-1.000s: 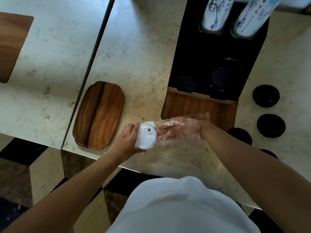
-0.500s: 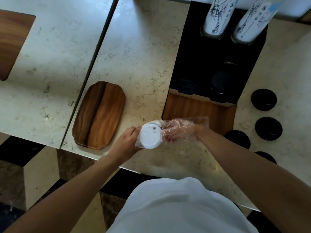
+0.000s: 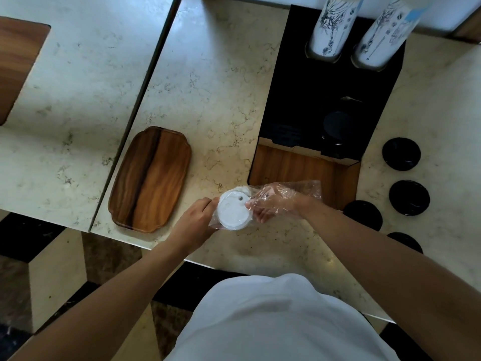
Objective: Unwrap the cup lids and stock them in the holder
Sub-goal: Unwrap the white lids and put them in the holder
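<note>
A short stack of white cup lids point(image 3: 232, 210) sits in a clear plastic wrapper point(image 3: 302, 190) just above the counter's front edge. My left hand point(image 3: 194, 221) grips the stack's left side through the plastic. My right hand point(image 3: 273, 203) is inside the wrapper, fingers curled at the stack's right rim. Behind them stands the black and wood holder point(image 3: 330, 100); a stack of black lids point(image 3: 338, 126) fills one of its wells.
Two printed cup stacks point(image 3: 333, 24) rise from the holder's back wells. Several black lids point(image 3: 401, 154) lie on the marble counter at right. A wooden tray point(image 3: 151, 178) lies left of my hands. A gap point(image 3: 145, 82) splits the counter.
The lid stack has tipped from lying sideways to facing up at me, and both hands have drawn slightly closer together around it. The wrapper has slid further back over my right hand.
</note>
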